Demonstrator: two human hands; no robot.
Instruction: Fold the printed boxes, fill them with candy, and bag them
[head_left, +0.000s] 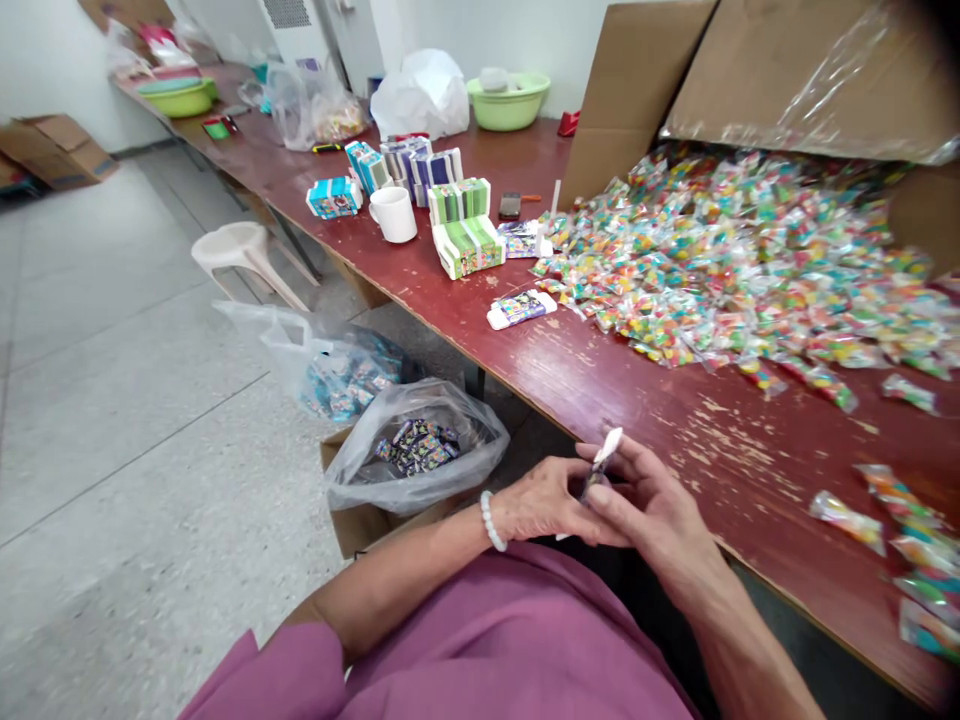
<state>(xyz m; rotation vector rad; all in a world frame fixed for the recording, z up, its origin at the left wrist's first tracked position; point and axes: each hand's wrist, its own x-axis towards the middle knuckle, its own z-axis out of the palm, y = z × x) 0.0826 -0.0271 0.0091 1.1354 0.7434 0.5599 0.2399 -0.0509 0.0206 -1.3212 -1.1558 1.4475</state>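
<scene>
Both hands meet in front of my body at the table edge. A small dark candy box (pixel 600 468) with a raised white flap is between them. My left hand (pixel 544 500), with a pale bead bracelet at the wrist, has its fingers closed round the box's lower part. My right hand (pixel 656 500) grips the same box from the other side, thumb across its front. Fingers hide most of the box. A flat purple-and-white box (pixel 523 309) lies on the red table (pixel 555 370) farther up. To the right spreads a big heap of wrapped candies (pixel 750 270).
Bundled green cartons (pixel 469 245), blue and purple bundles and a white mug (pixel 393 214) stand farther back. Below on the left, a plastic-lined carton (pixel 352 520) holds dark filled boxes (pixel 420 447), beside a bag of blue packs (pixel 345 380). A white stool (pixel 240 245) stands behind.
</scene>
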